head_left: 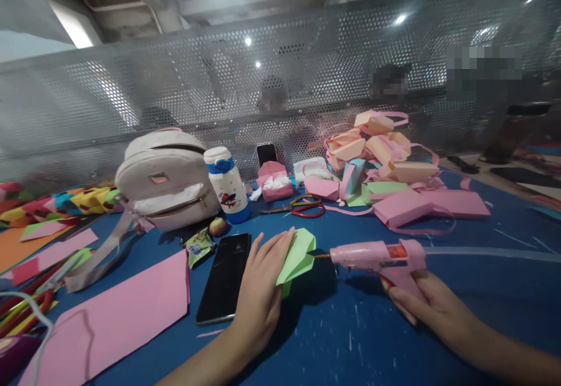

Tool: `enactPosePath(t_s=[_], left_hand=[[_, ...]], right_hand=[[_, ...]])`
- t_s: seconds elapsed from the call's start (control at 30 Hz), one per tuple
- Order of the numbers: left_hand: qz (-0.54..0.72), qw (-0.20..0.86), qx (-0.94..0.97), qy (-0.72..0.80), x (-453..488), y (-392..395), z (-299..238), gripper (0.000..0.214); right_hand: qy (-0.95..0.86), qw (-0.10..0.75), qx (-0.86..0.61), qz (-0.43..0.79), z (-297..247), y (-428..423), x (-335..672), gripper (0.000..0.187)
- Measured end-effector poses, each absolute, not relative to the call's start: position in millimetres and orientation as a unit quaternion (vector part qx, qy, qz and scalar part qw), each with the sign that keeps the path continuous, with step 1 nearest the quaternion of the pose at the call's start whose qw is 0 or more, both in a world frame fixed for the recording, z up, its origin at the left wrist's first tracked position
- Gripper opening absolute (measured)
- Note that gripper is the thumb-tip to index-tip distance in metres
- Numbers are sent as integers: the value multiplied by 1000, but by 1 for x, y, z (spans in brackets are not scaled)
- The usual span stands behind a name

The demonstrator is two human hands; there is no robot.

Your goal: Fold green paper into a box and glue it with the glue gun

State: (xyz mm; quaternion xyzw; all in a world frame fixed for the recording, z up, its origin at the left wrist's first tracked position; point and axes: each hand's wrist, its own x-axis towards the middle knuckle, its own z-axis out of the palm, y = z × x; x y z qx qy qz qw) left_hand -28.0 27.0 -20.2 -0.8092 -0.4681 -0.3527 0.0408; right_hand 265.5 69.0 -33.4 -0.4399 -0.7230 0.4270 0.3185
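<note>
My left hand [262, 283] is closed on a folded piece of light green paper [298, 252], seen at the centre of the head view. My right hand [418, 298] grips the handle of a pink hot glue gun [372, 255], which points left. Its nozzle reaches the right edge of the green paper; whether the tip touches it, I cannot tell. A clear glue stick [486, 251] runs out of the gun's back to the right. Just left of my left hand lies a black phone [224, 278]. The palm side of my left hand is hidden.
Pink paper sheets [127, 316] lie at the left. Behind stand a white backpack [169, 178], a bottle [228, 187] and scissors [307, 206]. Folded paper bags [381, 146] are piled at the back right. A perforated metal screen [263, 82] closes off the blue table [342, 339].
</note>
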Motion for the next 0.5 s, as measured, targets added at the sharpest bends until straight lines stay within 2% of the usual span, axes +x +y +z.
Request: enactPosePath(t_s=[0.2, 0.5], left_hand=[[-355, 36, -806, -471, -28, 26, -20, 59], [-330, 117, -803, -481, -24, 24, -19, 62]], right_hand=[[-736, 319, -460, 381, -31, 70, 267, 49], [-707, 317, -451, 442, -41, 55, 267, 41]])
